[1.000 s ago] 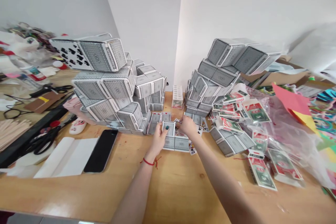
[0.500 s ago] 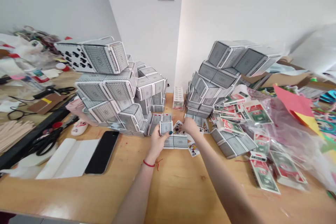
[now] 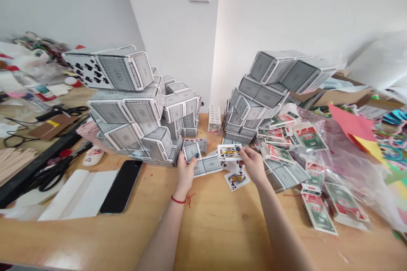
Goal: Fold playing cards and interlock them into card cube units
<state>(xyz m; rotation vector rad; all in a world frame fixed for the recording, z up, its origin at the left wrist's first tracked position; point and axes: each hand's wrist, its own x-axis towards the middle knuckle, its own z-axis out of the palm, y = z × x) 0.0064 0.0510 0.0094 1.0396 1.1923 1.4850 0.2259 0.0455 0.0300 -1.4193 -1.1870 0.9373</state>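
Observation:
My left hand (image 3: 187,171) is closed on a grey-backed playing card (image 3: 191,151), thumb across its face-down side; whether it is one card or several I cannot tell. My right hand (image 3: 253,163) pinches the right end of a face card (image 3: 228,151), held level with its picture side up. Below and between the hands lies a joined strip of grey card backs (image 3: 208,165) on the table. Beside it rests a loose club face card (image 3: 237,180), with other loose cards partly covered by my right hand and its card.
Stacked card blocks rise at left (image 3: 127,106) and right (image 3: 265,89). Card boxes (image 3: 318,211) and plastic film (image 3: 343,156) crowd the right. A black phone (image 3: 121,186), white paper (image 3: 79,194) and black scissors (image 3: 51,178) lie left. A clear case (image 3: 215,119) stands behind.
My right hand has lifted a face card from among the loose cards and moved right and nearer. My left hand has shifted left with its card, which is now tilted.

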